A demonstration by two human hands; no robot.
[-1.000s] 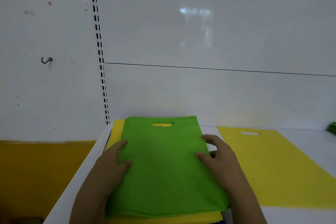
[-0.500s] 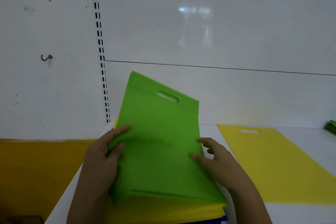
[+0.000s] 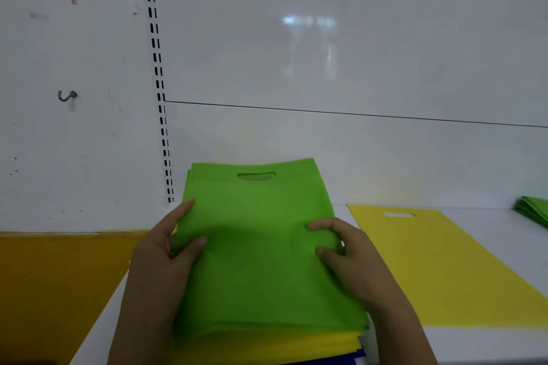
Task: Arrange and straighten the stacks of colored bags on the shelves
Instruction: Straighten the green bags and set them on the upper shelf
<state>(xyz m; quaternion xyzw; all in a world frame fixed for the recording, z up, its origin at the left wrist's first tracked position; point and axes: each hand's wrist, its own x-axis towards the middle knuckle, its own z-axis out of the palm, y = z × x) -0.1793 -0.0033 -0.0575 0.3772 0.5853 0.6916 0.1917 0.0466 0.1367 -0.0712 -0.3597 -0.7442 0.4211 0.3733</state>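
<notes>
A bundle of green bags [image 3: 261,246] with a cut-out handle is raised at its far end above a stack of yellow bags [image 3: 281,344]. A blue bag [image 3: 360,357] peeks out under the yellow ones. My left hand [image 3: 166,252] grips the bundle's left edge, thumb on top and fingers underneath. My right hand [image 3: 347,252] pinches the right edge with curled fingers. The stack lies at the left end of the white shelf [image 3: 489,344].
A single flat yellow bag [image 3: 439,264] lies on the shelf to the right of the stack. More green bags [image 3: 533,210] sit at the far right edge. A white back panel and a slotted upright [image 3: 160,92] stand behind; a yellow surface [image 3: 59,290] is left of the shelf.
The green bundle was tipped up steeply half a second ago; now it has come down lower and lies closer to the stack. Both hands kept their hold on its side edges.
</notes>
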